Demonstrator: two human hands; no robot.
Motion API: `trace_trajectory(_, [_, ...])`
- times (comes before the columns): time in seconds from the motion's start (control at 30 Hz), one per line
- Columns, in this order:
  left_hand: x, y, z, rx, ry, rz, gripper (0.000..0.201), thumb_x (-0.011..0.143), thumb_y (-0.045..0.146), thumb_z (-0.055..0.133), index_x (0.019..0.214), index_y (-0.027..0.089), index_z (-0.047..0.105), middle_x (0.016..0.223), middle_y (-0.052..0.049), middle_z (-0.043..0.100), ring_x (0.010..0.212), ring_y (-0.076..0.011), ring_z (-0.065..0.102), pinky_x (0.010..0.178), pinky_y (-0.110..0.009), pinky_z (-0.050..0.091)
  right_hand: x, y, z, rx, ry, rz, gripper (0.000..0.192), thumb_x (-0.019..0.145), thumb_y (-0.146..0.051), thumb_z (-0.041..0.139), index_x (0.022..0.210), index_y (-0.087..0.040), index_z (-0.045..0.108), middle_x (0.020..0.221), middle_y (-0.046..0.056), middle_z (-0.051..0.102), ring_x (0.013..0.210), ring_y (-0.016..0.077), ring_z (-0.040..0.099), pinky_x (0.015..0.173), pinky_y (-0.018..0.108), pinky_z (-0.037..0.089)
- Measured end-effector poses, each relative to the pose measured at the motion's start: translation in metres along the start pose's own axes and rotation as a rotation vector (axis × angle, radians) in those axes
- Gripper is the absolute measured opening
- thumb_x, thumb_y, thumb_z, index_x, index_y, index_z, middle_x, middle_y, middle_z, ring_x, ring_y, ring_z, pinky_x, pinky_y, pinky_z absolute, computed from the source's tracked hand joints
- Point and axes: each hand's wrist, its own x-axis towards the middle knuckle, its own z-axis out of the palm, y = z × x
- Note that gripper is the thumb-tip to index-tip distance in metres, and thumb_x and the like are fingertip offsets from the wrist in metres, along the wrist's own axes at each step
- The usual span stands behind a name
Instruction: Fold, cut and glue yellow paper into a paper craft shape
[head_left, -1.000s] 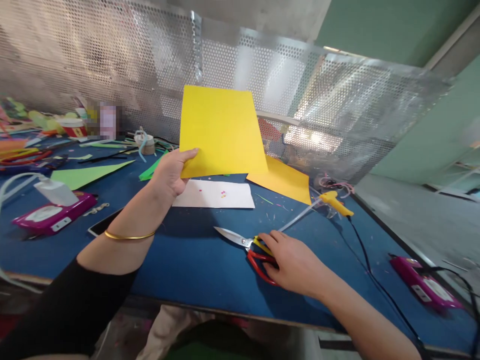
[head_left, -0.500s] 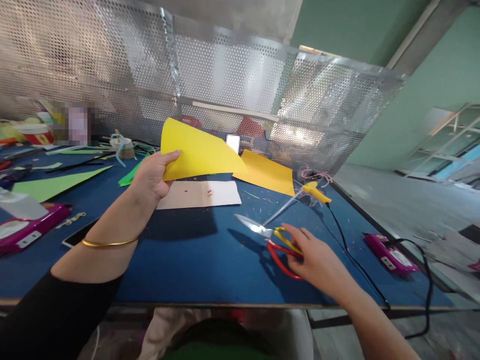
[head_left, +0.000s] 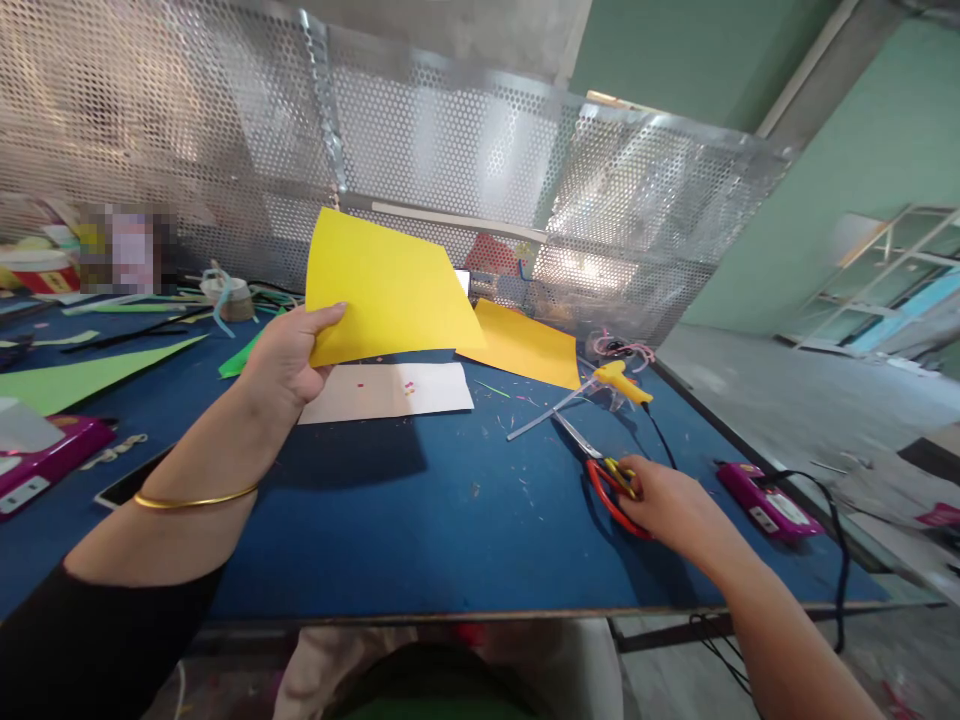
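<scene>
Behind the blue worktop [head_left: 420, 520] stands perforated metal. Left hand [head_left: 289, 355] pinches a yellow sheet [head_left: 382, 290] raised above it; right hand [head_left: 675, 505] grips red-handled scissors [head_left: 600, 470] lying near the glue gun [head_left: 619, 380].

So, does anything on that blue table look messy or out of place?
Yes: small paper scraps litter the blue table near the glue gun, whose black cord trails off the edge. Coloured specks dot the white sheet.

Black left sleeve [head_left: 90, 640], gold bangle [head_left: 196, 499], bare right forearm [head_left: 795, 650].
</scene>
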Motion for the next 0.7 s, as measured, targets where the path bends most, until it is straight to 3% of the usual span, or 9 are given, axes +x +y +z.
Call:
trace_trajectory(0.2, [0.0,0.002,-0.001,-0.006,0.02,-0.015,0.023,0.076,0.008,0.066,0.095,0.021,0.069,0.09,0.003,0.077,0.106,-0.0216,0.064,0.089,-0.034,0.056,-0.025,0.027,0.0,0.278,0.072,0.076,0.038,0.075,-0.041,0.054,0.109,-0.027,0.061,0.077,0.002,0.071,0.069,0.0247,0.069,0.059,0.032,0.048])
trace_trajectory(0.33, [0.001,0.0,-0.001,0.014,0.016,-0.039,0.024,0.077,0.009,0.065,0.099,0.02,0.069,0.091,-0.001,0.078,0.104,-0.0225,0.066,0.088,-0.035,0.056,-0.04,0.029,0.009,0.194,0.142,0.076,0.039,0.074,-0.04,0.052,0.108,-0.024,0.062,0.083,0.006,0.072,0.068,0.0253,0.067,0.058,0.033,0.046])
trace_trajectory(0.43, [0.002,-0.002,0.0,0.026,0.012,-0.053,0.024,0.077,0.011,0.066,0.099,0.021,0.069,0.088,0.001,0.078,0.104,-0.0227,0.066,0.089,-0.036,0.057,-0.034,0.02,0.004,0.101,0.041,0.052,0.033,0.077,-0.035,0.051,0.105,-0.022,0.064,0.082,0.006,0.073,0.068,0.0248,0.067,0.057,0.032,0.043])
trace_trajectory(0.5, [0.002,-0.002,0.0,0.025,0.025,-0.065,0.021,0.079,0.01,0.065,0.096,0.021,0.069,0.087,0.002,0.078,0.105,-0.0219,0.066,0.09,-0.035,0.057,-0.016,0.018,-0.008,0.092,-0.056,0.023,0.029,0.079,-0.042,0.055,0.099,-0.023,0.066,0.082,0.005,0.073,0.072,0.0255,0.068,0.057,0.032,0.043])
trace_trajectory(0.63, [0.001,-0.001,0.001,0.047,0.016,-0.069,0.022,0.077,0.01,0.066,0.095,0.021,0.069,0.085,0.001,0.078,0.104,-0.0223,0.066,0.088,-0.034,0.057,0.054,0.027,-0.04,-0.021,0.176,0.136,0.048,0.083,-0.056,0.052,0.11,-0.018,0.063,0.105,0.014,0.07,0.091,0.0303,0.067,0.068,0.035,0.046])
trace_trajectory(0.7, [0.001,-0.001,0.001,0.049,0.005,-0.062,0.025,0.074,0.01,0.068,0.096,0.022,0.069,0.084,0.0,0.078,0.1,-0.0228,0.068,0.086,-0.035,0.058,0.095,0.035,-0.047,-0.101,0.12,0.211,0.057,0.08,-0.056,0.058,0.113,-0.011,0.061,0.114,0.022,0.065,0.103,0.0343,0.063,0.072,0.036,0.046])
